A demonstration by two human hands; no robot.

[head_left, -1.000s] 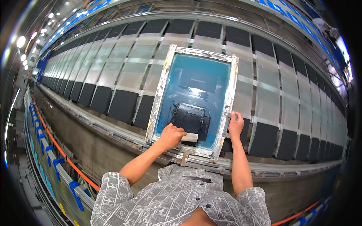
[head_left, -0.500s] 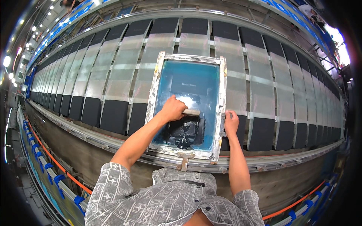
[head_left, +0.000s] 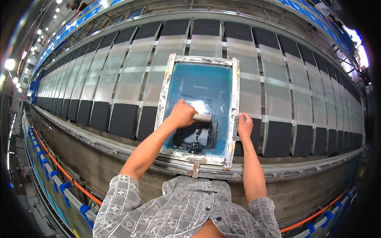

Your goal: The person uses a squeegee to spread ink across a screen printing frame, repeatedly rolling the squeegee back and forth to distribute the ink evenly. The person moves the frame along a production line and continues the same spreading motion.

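A printing screen with a worn whitish frame and blue mesh lies in front of me. My left hand is closed around the pale handle of a squeegee, held over the middle of the mesh. Black ink is smeared on the mesh on the near side of the squeegee, with a dark rectangular area around it. My right hand grips the frame's right side at a small metal fitting; its fingers partly hide that fitting. Small pale lettering shows farther up on the mesh.
A long row of pale boards with black fabric pieces at both ends stretches left and right. A metal rail runs along the near side, with a bracket at the frame. Orange tubing and blue ties line the lower left.
Both hands keep their grips on the squeegee and the frame. The ink smear below the squeegee has changed shape slightly, and the whole view has shifted a little.
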